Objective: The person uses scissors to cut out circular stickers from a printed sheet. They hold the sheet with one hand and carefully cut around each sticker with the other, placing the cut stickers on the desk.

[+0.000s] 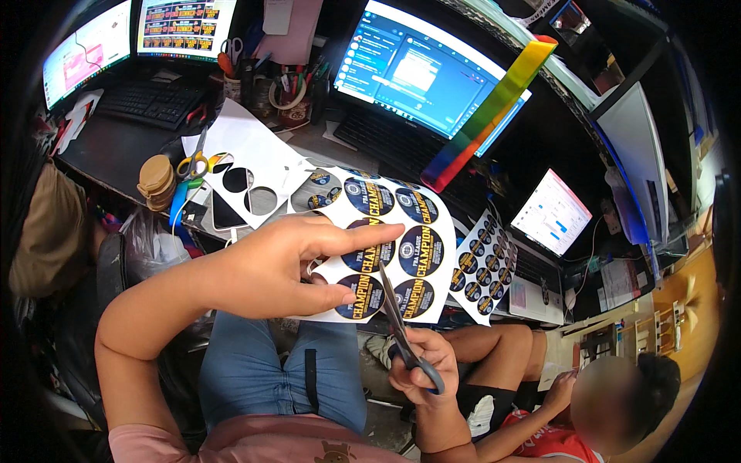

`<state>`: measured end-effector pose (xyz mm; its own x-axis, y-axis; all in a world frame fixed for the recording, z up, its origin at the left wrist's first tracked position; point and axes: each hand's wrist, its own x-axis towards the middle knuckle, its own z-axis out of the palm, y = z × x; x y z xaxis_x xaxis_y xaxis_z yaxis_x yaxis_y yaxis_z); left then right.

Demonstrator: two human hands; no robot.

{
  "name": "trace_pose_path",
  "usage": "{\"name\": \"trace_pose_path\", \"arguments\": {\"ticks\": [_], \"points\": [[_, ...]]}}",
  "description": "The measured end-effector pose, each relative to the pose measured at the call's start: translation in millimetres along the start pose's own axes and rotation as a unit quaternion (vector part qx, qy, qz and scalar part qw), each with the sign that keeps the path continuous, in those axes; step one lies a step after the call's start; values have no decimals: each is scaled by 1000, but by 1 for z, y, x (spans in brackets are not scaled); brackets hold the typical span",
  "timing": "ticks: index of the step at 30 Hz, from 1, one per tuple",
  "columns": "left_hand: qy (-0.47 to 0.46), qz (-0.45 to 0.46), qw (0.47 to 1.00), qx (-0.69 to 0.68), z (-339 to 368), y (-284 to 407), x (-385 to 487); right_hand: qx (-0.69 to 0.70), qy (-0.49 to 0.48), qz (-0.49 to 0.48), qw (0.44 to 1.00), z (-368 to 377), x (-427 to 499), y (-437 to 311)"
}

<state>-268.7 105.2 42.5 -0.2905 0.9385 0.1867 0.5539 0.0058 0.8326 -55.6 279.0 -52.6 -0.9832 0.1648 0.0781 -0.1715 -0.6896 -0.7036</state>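
A white sheet (441, 283) printed with rows of round dark-blue badges with yellow lettering is spread in front of me. My left hand (283, 260) grips its left part, thumb and index finger stretched across the front; the other fingers are mostly hidden. In my right hand (425, 364) is a pair of scissors (395, 301) with dark handles. Its blades point up at the sheet between the lower badges and look nearly together; whether they touch the paper cannot be told. Round holes open in the sheet's upper left part.
Paper offcuts with round holes (255, 139), a smartphone (227, 211), yellow-handled scissors (197, 165) and a lidded brown jar (156, 180) lie at the left. Behind are monitors (417, 69) and keyboards. At right are another badge sheet (483, 260), a laptop (535, 289) and a seated person (556, 434).
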Motion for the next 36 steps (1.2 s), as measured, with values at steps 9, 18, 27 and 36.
{"name": "trace_pose_path", "arguments": {"ticks": [9, 18, 27, 36], "points": [[-12, -29, 996, -80, 1, 1, 0, -127, -12, -34, 991, 4, 1, -7], [-15, 31, 977, -211, 6, -10, 3, -62, -36, 28, 997, 4, 9, -13], [-50, 0, 991, -128, 4, -6, 4, -32, -31, 63, 997, 4, 15, -15], [-51, 79, 989, -115, 8, -23, 8, -46, -40, 75, 995, 7, 15, -19]]}}
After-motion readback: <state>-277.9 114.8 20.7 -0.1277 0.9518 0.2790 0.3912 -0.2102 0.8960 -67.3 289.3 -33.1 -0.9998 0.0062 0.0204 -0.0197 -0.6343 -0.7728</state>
